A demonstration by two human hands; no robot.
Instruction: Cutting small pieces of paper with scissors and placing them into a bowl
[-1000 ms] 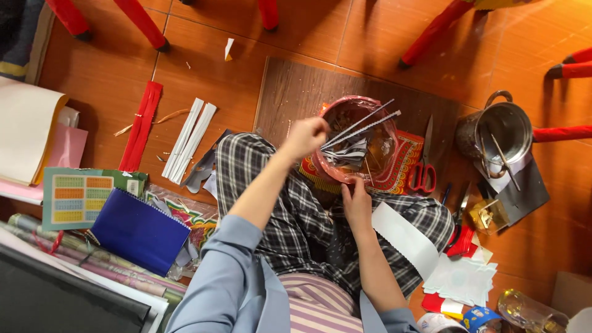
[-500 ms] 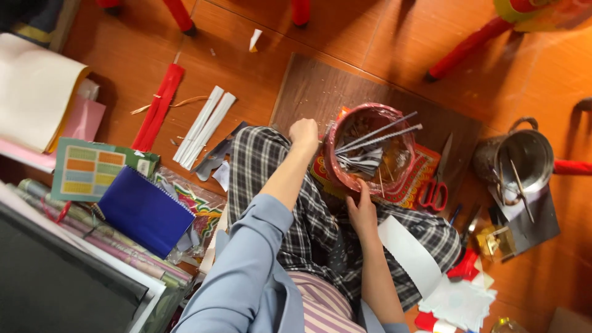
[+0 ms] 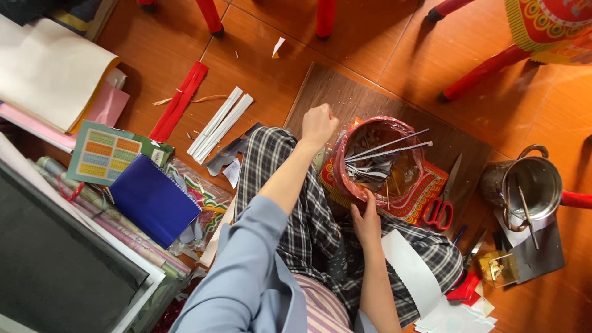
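Sat on floor w/ red-lined basket [image 3: 345,179] of silver strips, centre frame, on wood board [image 3: 320,92].
Best kept steady by rim while working, w/o tipping strips. Right hand [image 3: 367,221] lay on near rim, fingers bent over it, gripping edge. Left hand [image 3: 318,124] clenched in fist just left of basket; contents, if any, couldn't be told.

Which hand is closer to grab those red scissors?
Probably the right hand: it rests on the bowl's near rim, beside the red scissors. The left hand is fisted, farther away.
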